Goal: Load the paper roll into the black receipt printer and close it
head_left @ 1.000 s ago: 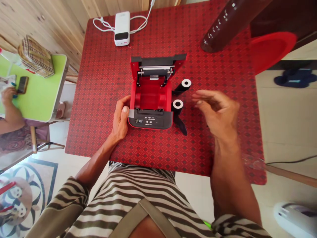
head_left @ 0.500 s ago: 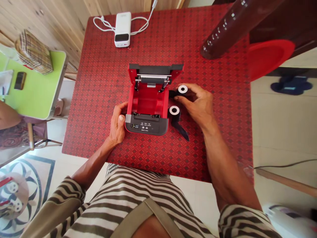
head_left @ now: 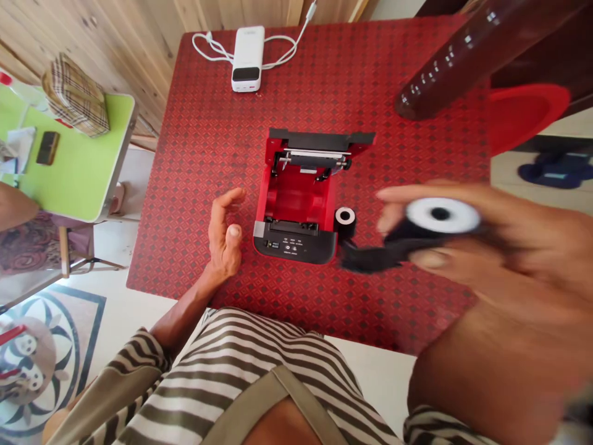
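I report from the head camera. The right hand (head_left: 504,259) is closed on a black roll with a white core (head_left: 438,219), gripping it between thumb and fingers close to the lens, above the table and to the right of the printer. Hand and roll are both blurred. The roll's white core faces up toward the camera, so its axis points roughly at the lens.

The left hand (head_left: 225,235) is open with the fingers loosely curled. It is just beside a red thermal printer (head_left: 266,204), not touching it. The printer stands on a red patterned tablecloth (head_left: 208,154), its long axis running from the grey control panel (head_left: 291,244) on the side nearest me to the raised lid (head_left: 319,141) at the far end. Its open paper bay (head_left: 301,198) shows only red walls and floor.

A second black roll (head_left: 345,224) stands just beside the printer's right front corner, white core upward. A black strip (head_left: 365,259) lies between the two rolls; I cannot tell which roll it belongs to.

Beyond the printer lies a white power bank (head_left: 245,59) with a white cable (head_left: 213,49). On a green table (head_left: 78,179) to the left are a plaid bag (head_left: 76,96) and a phone (head_left: 47,148), with a co-worker's forearm (head_left: 13,207) at its edge.
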Motion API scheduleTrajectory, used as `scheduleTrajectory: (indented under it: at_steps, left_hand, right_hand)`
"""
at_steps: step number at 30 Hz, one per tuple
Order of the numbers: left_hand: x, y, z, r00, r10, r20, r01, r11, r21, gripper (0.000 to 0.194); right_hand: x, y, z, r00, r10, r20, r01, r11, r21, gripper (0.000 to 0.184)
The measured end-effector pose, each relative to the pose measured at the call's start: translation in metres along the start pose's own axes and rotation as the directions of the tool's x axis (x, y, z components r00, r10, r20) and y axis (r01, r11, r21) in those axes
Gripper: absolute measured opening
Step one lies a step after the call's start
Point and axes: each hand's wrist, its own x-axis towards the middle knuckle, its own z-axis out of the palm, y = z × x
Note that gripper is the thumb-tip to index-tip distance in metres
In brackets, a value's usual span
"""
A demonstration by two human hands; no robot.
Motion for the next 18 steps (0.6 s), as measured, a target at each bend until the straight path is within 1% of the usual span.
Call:
scheduleTrajectory:
  at_steps: [1,2,4,6,7,8,9,11,13,16,18]
  left_hand:
    - [0.003,0.008,-0.004,0.998,0.055,-0.011,-0.055,0.998,0.022,0.08]
    - [0.005,0.018,-0.007,0.996,0.089,0.02,-0.09,0.995,0.031,0.083]
    - [0.011,0.04,-0.014,0.977,0.153,0.147,-0.157,0.987,0.019,0.089]
    - [0.017,0.06,-0.018,0.942,0.196,0.273,-0.202,0.979,-0.007,0.091]
    - [0.019,0.068,-0.018,0.934,0.209,0.291,-0.218,0.976,-0.001,0.088]
    - [0.021,0.075,-0.018,0.924,0.24,0.297,-0.256,0.967,0.014,0.077]
    - [0.022,0.079,-0.018,0.92,0.245,0.305,-0.27,0.962,0.042,0.062]
    - [0.022,0.085,-0.016,0.923,0.233,0.308,-0.27,0.959,0.085,0.041]
    - [0.019,0.086,-0.014,0.932,0.195,0.305,-0.237,0.965,0.109,0.036]
    - [0.014,0.085,-0.009,0.944,0.165,0.286,-0.207,0.971,0.122,0.034]
    - [0.014,0.084,-0.004,0.946,0.178,0.27,-0.22,0.967,0.132,0.025]
  right_hand:
    - [0.005,-0.005,0.008,0.998,0.014,0.064,-0.016,0.999,0.035,0.047]
    - [0.011,-0.007,0.016,0.995,0.014,0.101,-0.021,0.997,0.069,0.044]
    - [0.024,-0.008,0.03,0.988,-0.029,0.154,0.014,0.995,0.098,0.043]
    - [0.034,-0.005,0.038,0.981,-0.078,0.179,0.07,0.996,0.05,0.044]
    - [0.037,-0.002,0.04,0.978,-0.096,0.187,0.094,0.995,0.022,0.044]
    - [0.039,0.0,0.042,0.976,-0.106,0.189,0.109,0.994,-0.006,0.045]
    - [0.039,0.001,0.043,0.978,-0.113,0.176,0.121,0.992,-0.035,0.047]
    - [0.038,0.003,0.046,0.982,-0.13,0.136,0.145,0.984,-0.106,0.053]
    - [0.036,0.001,0.054,0.983,-0.15,0.107,0.168,0.968,-0.188,0.054]
    - [0.036,-0.002,0.071,0.977,-0.184,0.109,0.209,0.929,-0.306,0.041]
    - [0.039,-0.004,0.084,0.975,-0.187,0.117,0.219,0.898,-0.381,0.035]
